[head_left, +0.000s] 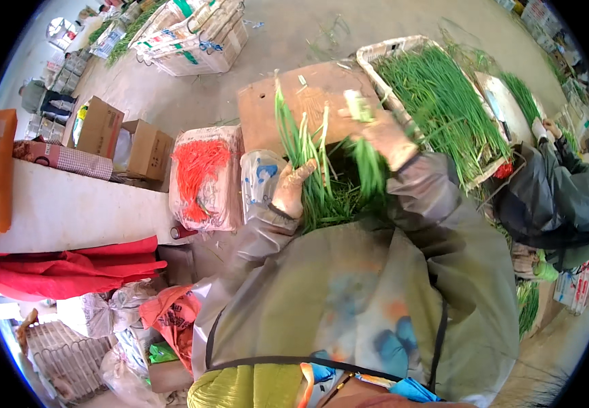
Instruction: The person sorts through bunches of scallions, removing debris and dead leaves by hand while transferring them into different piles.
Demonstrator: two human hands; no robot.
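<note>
Left hand (289, 189) clasps green stalks (300, 148), right hand (391, 139) grips a bunch (373, 168) — probably light, easily bruised, best held near its firmer pale ends (358, 107) — with a board (332, 85) at twelve o'clock.

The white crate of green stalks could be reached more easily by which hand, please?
Probably the right hand: it is nearer the crate than the left hand, though both hold stalks.

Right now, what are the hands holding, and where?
The left hand grips green stalks partway along; the right hand, blurred, grips a green bunch near its white ends.
</note>
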